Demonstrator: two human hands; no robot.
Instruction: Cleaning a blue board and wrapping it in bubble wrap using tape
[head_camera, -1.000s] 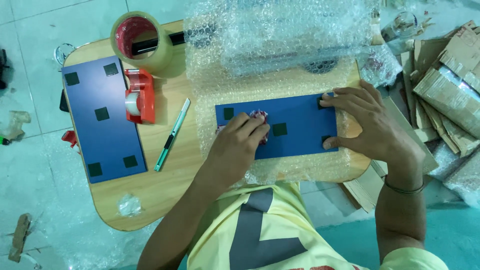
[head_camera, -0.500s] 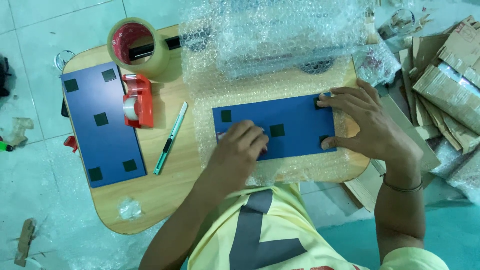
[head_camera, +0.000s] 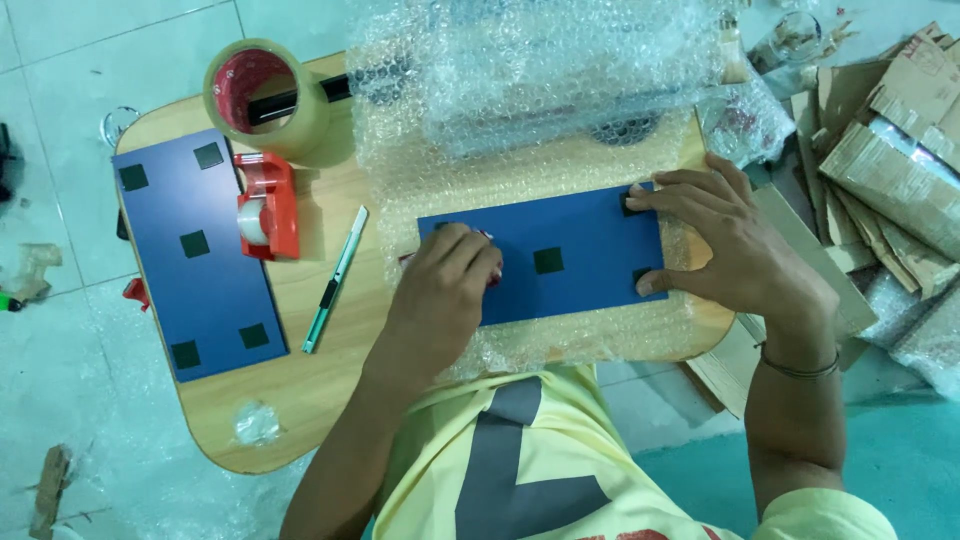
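Both hands press flat on a blue panel (head_camera: 570, 262) — the left hand (head_camera: 445, 280) lies knuckles-up over its left end, fingers curled together, and the right hand (head_camera: 715, 245) spreads thumb and fingers across its right edge, tips on two dark corner squares. Neither hand pinches anything. This panel lies on a sheet of bubble wrap (head_camera: 540, 110) that covers the far and middle part of the wooden surface (head_camera: 330, 370). A second blue panel (head_camera: 195, 255) rests at the surface's left end. Beside it sit a big roll of tape (head_camera: 265, 100), a red tape dispenser (head_camera: 268, 205) and — smallest — a green utility knife (head_camera: 335, 280).
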